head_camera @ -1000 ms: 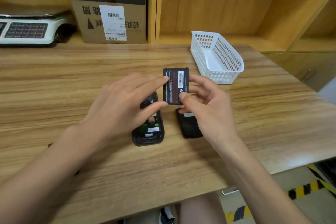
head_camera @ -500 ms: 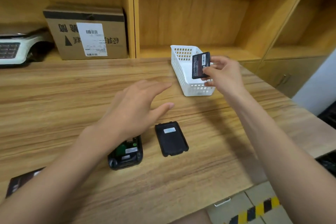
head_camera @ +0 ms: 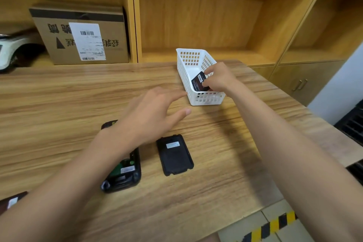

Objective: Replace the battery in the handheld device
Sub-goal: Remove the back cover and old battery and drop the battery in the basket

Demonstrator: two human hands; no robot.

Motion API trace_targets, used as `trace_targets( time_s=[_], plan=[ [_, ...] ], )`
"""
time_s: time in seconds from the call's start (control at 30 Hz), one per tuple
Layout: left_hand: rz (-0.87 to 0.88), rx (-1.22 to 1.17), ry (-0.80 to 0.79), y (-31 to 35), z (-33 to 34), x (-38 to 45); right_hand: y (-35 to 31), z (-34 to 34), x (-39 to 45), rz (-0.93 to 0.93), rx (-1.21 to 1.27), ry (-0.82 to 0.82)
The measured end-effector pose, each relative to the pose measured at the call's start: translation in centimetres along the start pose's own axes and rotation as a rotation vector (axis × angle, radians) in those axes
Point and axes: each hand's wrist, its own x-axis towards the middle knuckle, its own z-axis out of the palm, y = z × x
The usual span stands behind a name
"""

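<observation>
1. I count two batteries. One is in my right hand (head_camera: pixel 218 77), pinched between thumb and fingers and tilted down inside the white basket (head_camera: pixel 183 65); this battery (head_camera: pixel 198 82) is dark with a white label.
2. The second battery (head_camera: pixel 11 201) lies flat at the near left edge of the table (head_camera: pixel 59 94), partly cut off by the frame and by my left forearm.
3. There is one handheld device (head_camera: pixel 125 173), lying back-up on the table near me, its battery bay open with a green board showing. My left forearm crosses over its far half and hides it.
4. There is one back cover (head_camera: pixel 174 154), black, flat on the table just right of the device and not touching it.
5. My left hand (head_camera: pixel 155 114) hovers above the table between the device and the basket, fingers spread and loose, holding nothing.
6. There is one basket, standing at the far right of the table.
7. On the shelf beyond, at far left, stands one cardboard box (head_camera: pixel 78 35) with a white shipping label, and left of it one white scale (head_camera: pixel 11 49), only partly visible.
</observation>
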Motion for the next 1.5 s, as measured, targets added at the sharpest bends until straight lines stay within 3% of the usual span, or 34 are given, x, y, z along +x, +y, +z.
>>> trace_targets(
  time_s=[0.43, 0.7, 1.03, 1.5],
  plan=[
    [-0.036, 0.005, -0.058, -0.9, 1.0, 0.2, 0.5, 0.7, 0.7, -0.016, -0.313, -0.059],
    [-0.028, 0.017, -0.074, -1.7, 1.2, -0.2, 0.6, 0.7, 1.0, -0.021, -0.367, -0.081],
    [-0.03, 0.021, -0.062, -2.2, 0.5, -1.2, 0.3, -0.1, -1.3, -0.151, -0.155, 0.114],
    [-0.048, 0.01, -0.033, -3.5, -1.6, -5.6, -0.9, 0.9, -12.0, -0.304, 0.075, 0.055]
  ],
)
